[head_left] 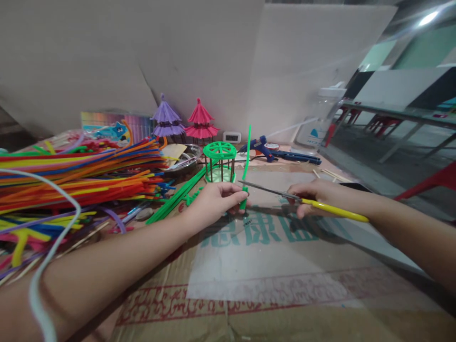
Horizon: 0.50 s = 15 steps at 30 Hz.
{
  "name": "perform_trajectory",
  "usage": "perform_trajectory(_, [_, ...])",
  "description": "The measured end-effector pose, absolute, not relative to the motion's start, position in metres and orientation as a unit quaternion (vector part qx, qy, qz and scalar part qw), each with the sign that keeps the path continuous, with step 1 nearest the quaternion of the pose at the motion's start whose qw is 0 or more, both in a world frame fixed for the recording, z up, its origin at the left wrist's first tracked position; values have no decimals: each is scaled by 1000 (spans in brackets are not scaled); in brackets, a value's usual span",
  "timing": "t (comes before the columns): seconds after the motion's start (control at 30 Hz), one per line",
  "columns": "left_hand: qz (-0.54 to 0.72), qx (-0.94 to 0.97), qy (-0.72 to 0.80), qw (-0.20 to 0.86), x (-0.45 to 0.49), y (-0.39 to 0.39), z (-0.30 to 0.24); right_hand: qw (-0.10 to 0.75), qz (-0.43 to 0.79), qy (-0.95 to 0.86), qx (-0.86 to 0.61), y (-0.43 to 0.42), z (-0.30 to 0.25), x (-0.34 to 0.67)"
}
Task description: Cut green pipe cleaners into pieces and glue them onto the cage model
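Note:
My left hand [213,202] pinches the lower end of a green pipe cleaner [247,159] that stands almost upright above the cardboard sheet [270,280]. My right hand [317,194] grips yellow-handled scissors [285,194]. Their blades point left and reach the green stem just above my left fingers. Right behind my left hand stands a small green pavilion frame [220,162] with dark posts.
A big heap of coloured pipe cleaners [81,175] fills the left side. Purple [166,118] and pink [201,118] paper pavilions stand at the back wall, a metal bowl [185,159] in front of them. A blue glue gun [261,147] lies behind the frame. A white cord [53,237] crosses my left forearm.

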<state>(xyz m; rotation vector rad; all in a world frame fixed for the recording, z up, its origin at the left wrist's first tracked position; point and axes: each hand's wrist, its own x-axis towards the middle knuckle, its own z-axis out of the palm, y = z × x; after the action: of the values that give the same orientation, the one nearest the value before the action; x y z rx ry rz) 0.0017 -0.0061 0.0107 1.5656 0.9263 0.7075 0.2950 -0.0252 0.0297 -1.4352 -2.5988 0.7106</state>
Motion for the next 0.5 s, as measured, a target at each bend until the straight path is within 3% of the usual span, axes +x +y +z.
perform_trajectory(0.3, [346,718,431,424,-3,-1,3,1,209,-835,-509,-22,45,306])
perform_trajectory(0.5, [358,701,447,425,-3,4,-5,-30,189,-838,-511,-24,31,301])
